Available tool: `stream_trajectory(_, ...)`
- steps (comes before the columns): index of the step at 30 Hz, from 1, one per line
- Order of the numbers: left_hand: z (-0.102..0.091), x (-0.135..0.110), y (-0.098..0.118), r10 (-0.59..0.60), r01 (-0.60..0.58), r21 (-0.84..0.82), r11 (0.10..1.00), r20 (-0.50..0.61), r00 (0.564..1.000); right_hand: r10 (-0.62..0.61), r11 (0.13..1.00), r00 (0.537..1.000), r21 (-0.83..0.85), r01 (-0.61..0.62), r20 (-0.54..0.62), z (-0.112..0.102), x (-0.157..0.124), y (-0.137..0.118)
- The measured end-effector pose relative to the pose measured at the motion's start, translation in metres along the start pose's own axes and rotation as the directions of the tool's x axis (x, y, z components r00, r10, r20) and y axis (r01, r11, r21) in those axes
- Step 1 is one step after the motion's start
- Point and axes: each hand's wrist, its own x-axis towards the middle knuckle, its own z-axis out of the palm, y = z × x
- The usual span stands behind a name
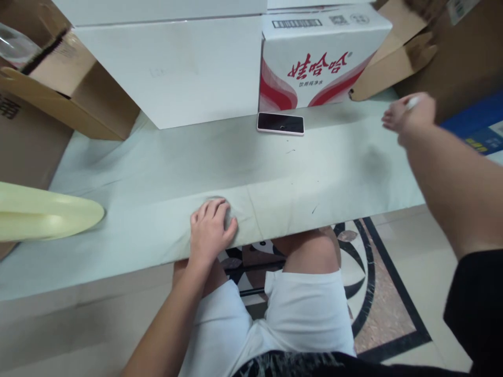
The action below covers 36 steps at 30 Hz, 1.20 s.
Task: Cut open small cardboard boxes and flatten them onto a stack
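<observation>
My left hand (pixel 210 226) rests palm down on the pale green cloth near the table's front edge, its fingers loosely bent and the thumb apart. Nothing shows in it. Raised over the right end of the table, my right hand (pixel 412 112) is closed, slightly blurred by motion. A small white object (pixel 412 102) pokes out of its curled fingers; its kind I cannot make out. Between the hands, farther back, a phone (pixel 281 124) lies flat with its dark screen up, close to a white carton (pixel 314 65) with red print.
The cloth-covered table (pixel 220 162) has a large white box (pixel 176 73) at the back. Open cardboard boxes stand left (pixel 94 89) and right (pixel 393 68). A pale yellow curved object (pixel 51 212) juts in from the left. A blue box (pixel 479 125) sits far right.
</observation>
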Motion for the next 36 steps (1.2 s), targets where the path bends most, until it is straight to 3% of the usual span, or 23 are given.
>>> stream_trajectory(3, 0.001, 0.0, 0.0, 0.004, -0.004, 0.004, 1.0, 0.004, 1.0, 0.171, 0.976, 0.981, -0.153, -0.155, 0.094, 0.015, -0.06, -0.008)
stream_trajectory(7, 0.003, -0.001, 0.0, 0.006, -0.006, -0.012, 1.0, -0.024, 1.0, 0.205, 0.972, 0.938, -0.171, -0.162, 0.279, 0.036, -0.134, -0.031)
stream_trajectory(10, 0.004, -0.002, -0.001, -0.006, 0.005, -0.022, 1.0, -0.027, 1.0, 0.158, 0.985, 0.905, -0.121, -0.12, 0.395, 0.038, -0.172, -0.054)
stream_trajectory(14, 0.004, -0.003, 0.002, -0.028, 0.028, -0.037, 0.999, -0.008, 1.0, 0.068, 0.997, 0.969, -0.043, -0.059, 0.239, 0.028, -0.225, -0.094)
stream_trajectory(16, 0.003, -0.004, 0.004, -0.039, 0.04, -0.046, 0.998, 0.011, 0.999, 0.006, 1.0, 0.962, 0.028, -0.014, 0.272, 0.03, -0.258, -0.117)
stream_trajectory(20, -0.001, -0.007, 0.006, -0.052, 0.059, -0.145, 0.988, 0.052, 0.997, -0.195, 0.968, 0.899, 0.226, 0.112, 0.392, 0.056, -0.319, -0.154)
stream_trajectory(25, -0.007, -0.001, -0.013, -0.042, 0.067, -0.249, 0.966, 0.105, 0.994, -0.326, 0.929, 0.893, 0.278, 0.243, 0.311, 0.089, -0.348, -0.157)
stream_trajectory(28, -0.019, 0.028, -0.039, -0.044, 0.081, -0.276, 0.958, 0.137, 0.99, -0.341, 0.927, 0.9, 0.255, 0.274, 0.272, 0.092, -0.349, -0.148)
stream_trajectory(32, -0.052, 0.097, -0.084, -0.144, 0.16, -0.212, 0.964, 0.09, 0.985, -0.389, 0.917, 0.874, 0.208, 0.339, 0.291, 0.091, -0.351, -0.143)
stream_trajectory(34, -0.076, 0.133, -0.113, -0.254, 0.253, -0.147, 0.956, 0.014, 0.967, -0.399, 0.914, 0.872, 0.192, 0.356, 0.284, 0.093, -0.352, -0.144)
stream_trajectory(36, -0.102, 0.164, -0.147, -0.401, 0.41, 0.033, 0.911, -0.159, 0.902, -0.41, 0.911, 0.869, 0.181, 0.371, 0.278, 0.095, -0.352, -0.145)
